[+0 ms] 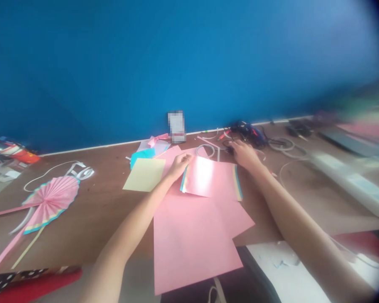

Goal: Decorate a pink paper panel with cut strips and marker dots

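Note:
My left hand (180, 166) pinches the upper left edge of a stack of glossy pink paper (205, 179), whose edges show blue and yellow layers. Under the stack lie large matte pink sheets (189, 248), spreading toward me. A pale yellow sheet (143, 174) lies just left of my left wrist. My right hand (244, 154) is beyond the stack's top right corner, its fingers curled down over a small black object (229, 149) among cords. Whether it grips that object, I cannot tell.
A pink pleated paper fan (50, 204) with a blue rim lies at left. A blurred upright card (177, 126) stands by the blue wall (145, 63). Dark tools and white cords (281, 144) lie at back right. A long white strip (344, 181) runs along the right.

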Demonstrator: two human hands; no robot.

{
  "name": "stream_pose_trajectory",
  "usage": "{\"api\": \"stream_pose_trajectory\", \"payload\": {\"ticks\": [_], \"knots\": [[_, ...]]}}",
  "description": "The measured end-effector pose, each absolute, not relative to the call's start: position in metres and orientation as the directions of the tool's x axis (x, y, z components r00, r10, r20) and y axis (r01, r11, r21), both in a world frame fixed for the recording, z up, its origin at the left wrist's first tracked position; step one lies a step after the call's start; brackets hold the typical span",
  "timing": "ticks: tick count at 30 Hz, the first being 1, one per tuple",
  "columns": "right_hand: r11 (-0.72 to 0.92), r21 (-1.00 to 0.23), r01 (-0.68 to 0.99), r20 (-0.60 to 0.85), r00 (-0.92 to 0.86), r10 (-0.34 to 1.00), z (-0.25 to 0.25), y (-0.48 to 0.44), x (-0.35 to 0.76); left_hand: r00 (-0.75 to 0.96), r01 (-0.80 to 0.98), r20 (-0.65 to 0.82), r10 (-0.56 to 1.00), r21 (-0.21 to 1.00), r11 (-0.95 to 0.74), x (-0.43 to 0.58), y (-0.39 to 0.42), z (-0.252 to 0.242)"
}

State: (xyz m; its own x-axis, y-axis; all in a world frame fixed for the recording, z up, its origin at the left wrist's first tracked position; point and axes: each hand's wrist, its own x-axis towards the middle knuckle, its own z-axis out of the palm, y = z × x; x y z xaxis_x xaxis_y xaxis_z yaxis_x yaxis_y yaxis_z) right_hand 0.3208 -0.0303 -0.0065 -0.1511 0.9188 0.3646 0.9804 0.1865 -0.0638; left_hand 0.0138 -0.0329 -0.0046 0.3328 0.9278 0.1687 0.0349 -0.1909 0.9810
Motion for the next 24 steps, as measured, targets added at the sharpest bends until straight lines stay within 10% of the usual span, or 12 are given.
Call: {"api": "stream_pose_trajectory", "payload": {"ticks": [11,17,24], "knots": [[0.078,-0.067,0.995,0.373,-0.048,0.927,-0.004,-0.042,0.312,0.397,-0.025,0.089,0.913,0.996,-0.087,0.01,-0.026,-0.012],[0.266,-0.561,0.784,0.639,0.206,0.741,0.01,-0.047,0.296,0.455,-0.05,0.091,0.886,0.996,-0.077,0.01,-0.032,-0.002],[0.342,-0.903,0.262,0.351,-0.012,0.936,0.019,-0.057,0.27,0.337,-0.037,0.091,0.937,0.996,-0.083,0.013,-0.032,-0.003]]}}
